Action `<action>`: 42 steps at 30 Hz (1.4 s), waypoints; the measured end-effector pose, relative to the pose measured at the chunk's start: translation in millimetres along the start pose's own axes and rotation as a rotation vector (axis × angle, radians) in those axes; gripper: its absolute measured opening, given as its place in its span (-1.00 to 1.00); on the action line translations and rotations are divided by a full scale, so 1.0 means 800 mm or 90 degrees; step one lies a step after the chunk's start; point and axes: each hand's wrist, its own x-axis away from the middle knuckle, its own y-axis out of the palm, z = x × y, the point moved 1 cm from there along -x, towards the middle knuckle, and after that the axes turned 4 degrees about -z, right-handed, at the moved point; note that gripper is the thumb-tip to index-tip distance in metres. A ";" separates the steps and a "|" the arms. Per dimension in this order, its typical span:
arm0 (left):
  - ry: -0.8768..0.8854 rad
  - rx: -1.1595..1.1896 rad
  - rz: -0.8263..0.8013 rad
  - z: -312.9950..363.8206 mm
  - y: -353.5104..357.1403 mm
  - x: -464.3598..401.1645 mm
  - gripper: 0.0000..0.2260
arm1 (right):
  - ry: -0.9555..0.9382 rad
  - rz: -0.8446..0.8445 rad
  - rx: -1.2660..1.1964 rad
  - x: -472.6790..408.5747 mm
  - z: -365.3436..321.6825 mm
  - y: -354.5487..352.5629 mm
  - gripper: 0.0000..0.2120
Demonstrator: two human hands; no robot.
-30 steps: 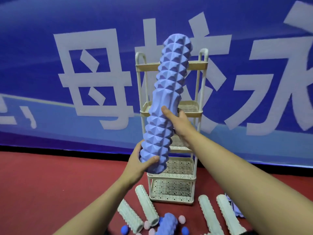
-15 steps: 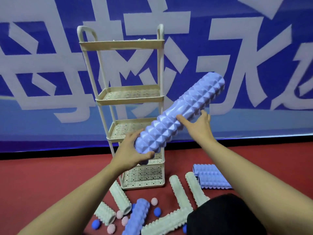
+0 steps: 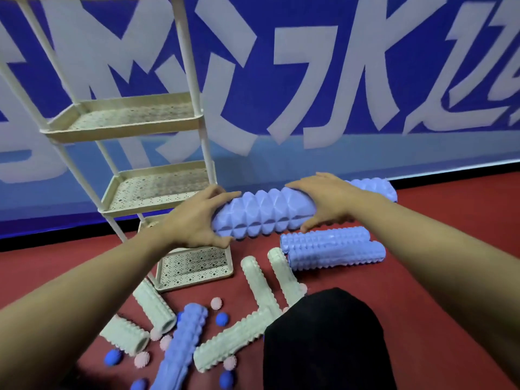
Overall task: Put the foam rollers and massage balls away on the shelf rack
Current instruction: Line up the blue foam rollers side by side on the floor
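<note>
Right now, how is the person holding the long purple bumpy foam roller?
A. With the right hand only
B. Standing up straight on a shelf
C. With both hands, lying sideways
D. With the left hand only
C: the left hand curls round one end of the long purple bumpy foam roller and the right hand holds it further along, so it lies roughly level.

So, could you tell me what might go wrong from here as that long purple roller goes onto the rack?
The long purple roller, held level by the left hand and right hand, looks longer than the rack trays are wide, so it may overhang and roll off. The slim rack could also tip if bumped. Loose massage balls on the floor nearby could be knocked away.
</note>
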 end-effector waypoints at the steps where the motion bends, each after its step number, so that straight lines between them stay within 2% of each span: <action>1: 0.014 -0.006 -0.007 -0.001 0.010 -0.009 -0.09 | 0.019 -0.024 -0.073 0.002 0.008 0.009 -0.07; 3: 0.035 -0.009 -0.016 -0.003 0.033 -0.026 -0.09 | 0.053 -0.055 -0.151 0.000 0.023 0.032 -0.15; 5: 0.050 -0.002 -0.024 -0.006 0.060 -0.045 -0.09 | 0.042 -0.037 -0.085 -0.009 0.039 0.055 -0.18; 7: 0.058 0.016 -0.041 -0.007 0.094 -0.066 -0.11 | 0.035 -0.041 -0.013 -0.021 0.062 0.086 -0.13; 9: 0.055 0.038 -0.053 -0.010 0.134 -0.090 -0.13 | 0.039 -0.049 -0.023 -0.028 0.089 0.121 -0.07; 11: 0.041 0.059 -0.074 -0.014 0.180 -0.116 -0.13 | 0.065 -0.061 -0.040 -0.033 0.117 0.155 -0.08; 14: -0.014 0.113 -0.110 -0.021 0.255 -0.148 -0.05 | 0.109 -0.084 -0.016 -0.041 0.161 0.218 -0.12; 17: -0.130 0.169 -0.153 -0.031 0.332 -0.159 0.01 | 0.201 -0.133 -0.055 -0.043 0.219 0.293 -0.22; 20: -0.184 0.152 -0.241 -0.046 0.416 -0.162 -0.11 | 0.232 -0.175 -0.098 -0.035 0.282 0.368 -0.14; 25: -0.117 0.109 -0.392 -0.046 0.531 -0.186 -0.35 | 0.290 -0.243 -0.070 -0.027 0.336 0.459 -0.03; 28: -0.022 0.105 -0.473 -0.033 0.587 -0.204 -0.28 | 0.287 -0.274 -0.089 -0.034 0.361 0.504 -0.14; 30: 0.019 0.111 -0.511 -0.026 0.621 -0.213 -0.32 | 0.271 -0.287 -0.088 -0.040 0.374 0.527 -0.17; 32: 0.056 0.091 -0.529 -0.022 0.649 -0.220 -0.36 | 0.260 -0.296 -0.084 -0.047 0.382 0.547 -0.13; 36: 0.064 -0.038 -0.551 -0.028 0.671 -0.225 -0.06 | 0.234 -0.287 -0.081 -0.062 0.393 0.586 -0.11; 37: 0.054 -0.053 -0.550 -0.030 0.672 -0.222 -0.04 | 0.234 -0.281 -0.082 -0.066 0.394 0.593 -0.11; 42: 0.055 -0.083 -0.509 -0.042 0.674 -0.207 -0.21 | 0.229 -0.276 -0.088 -0.078 0.386 0.614 -0.10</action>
